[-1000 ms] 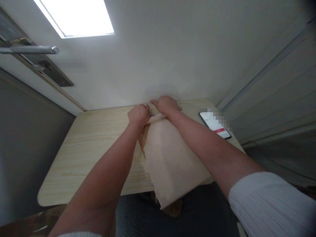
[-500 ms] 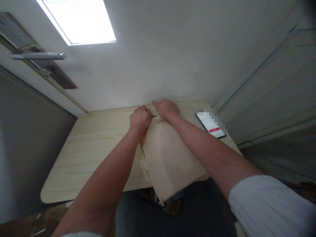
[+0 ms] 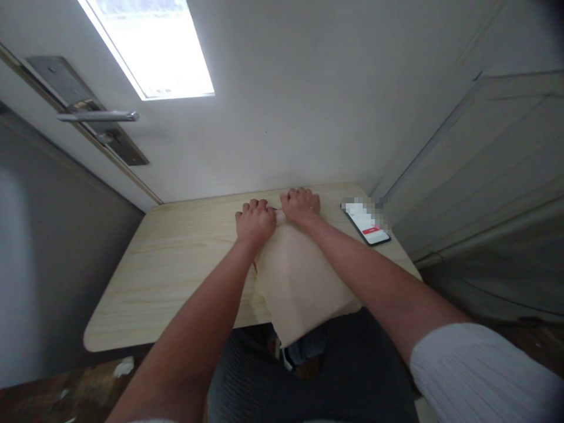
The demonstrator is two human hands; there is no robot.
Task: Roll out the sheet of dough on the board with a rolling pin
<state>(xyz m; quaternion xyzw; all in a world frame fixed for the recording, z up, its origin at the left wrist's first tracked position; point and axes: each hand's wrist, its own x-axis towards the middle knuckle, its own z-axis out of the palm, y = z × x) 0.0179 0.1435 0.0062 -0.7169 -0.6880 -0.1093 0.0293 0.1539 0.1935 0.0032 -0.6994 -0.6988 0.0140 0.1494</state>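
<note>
A beige paper bag (image 3: pixel 299 282) lies on the light wooden table (image 3: pixel 176 264), its near end hanging over the table's front edge above my lap. My left hand (image 3: pixel 254 222) and my right hand (image 3: pixel 301 205) sit side by side on the bag's far end, fingers curled and pressing down on its folded top edge. Both forearms reach across the bag from the near side.
A phone (image 3: pixel 366 222) with a lit screen lies on the table's right far corner. A white door with a metal handle (image 3: pixel 97 116) stands behind the table at left. Grey wall panels rise on the right. Scraps lie on the floor (image 3: pixel 123 367) at lower left.
My hands have come closer together at the bag's far end and now press down with curled fingers. The view has tilted down slightly.
</note>
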